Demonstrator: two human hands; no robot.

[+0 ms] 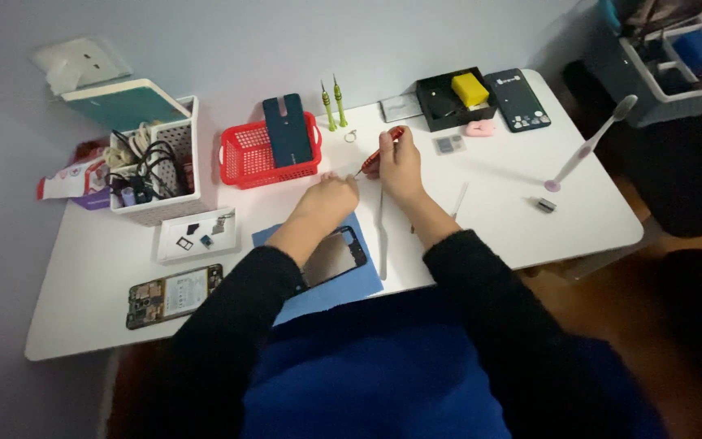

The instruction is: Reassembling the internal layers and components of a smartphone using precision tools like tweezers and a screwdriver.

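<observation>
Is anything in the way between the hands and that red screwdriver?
No. The right hand already grips the red screwdriver, its tip meeting the left hand on the white table. Nothing visible lies between them.

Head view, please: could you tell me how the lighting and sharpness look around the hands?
Head view: dim, cool light; the white table is brightest, the dark sleeves lose detail. The right hand holding the red screwdriver looks slightly soft, as does the left hand. Table edges bow from wide-angle distortion.
</observation>
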